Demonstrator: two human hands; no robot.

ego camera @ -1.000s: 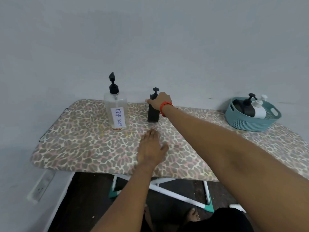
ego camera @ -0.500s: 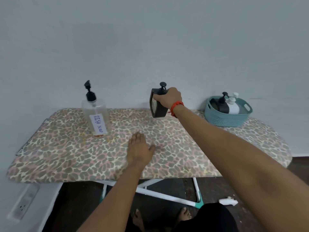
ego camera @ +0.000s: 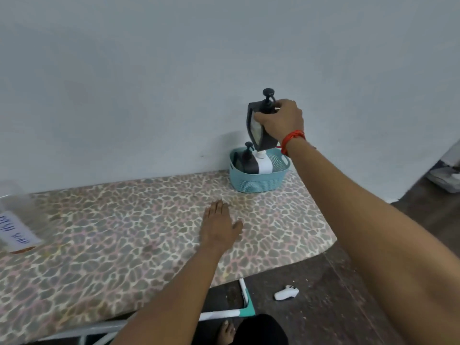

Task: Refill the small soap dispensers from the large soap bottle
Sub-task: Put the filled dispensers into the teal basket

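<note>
A leopard-print worktop (ego camera: 112,232) stands against a plain grey wall (ego camera: 149,83), over a dark floor (ego camera: 348,282). The right hand (ego camera: 281,123) grips a black soap dispenser (ego camera: 257,131) by its top, in the air just above the teal basket (ego camera: 256,181). The left hand (ego camera: 220,226) lies flat on the worktop, fingers straight. The large soap bottle (ego camera: 17,220) stands far left.

A white label (ego camera: 17,232) on the clear large soap bottle (ego camera: 18,199) carries blue handwriting. Tilted and blurred, it reads roughly "DISH SOAP".
</note>
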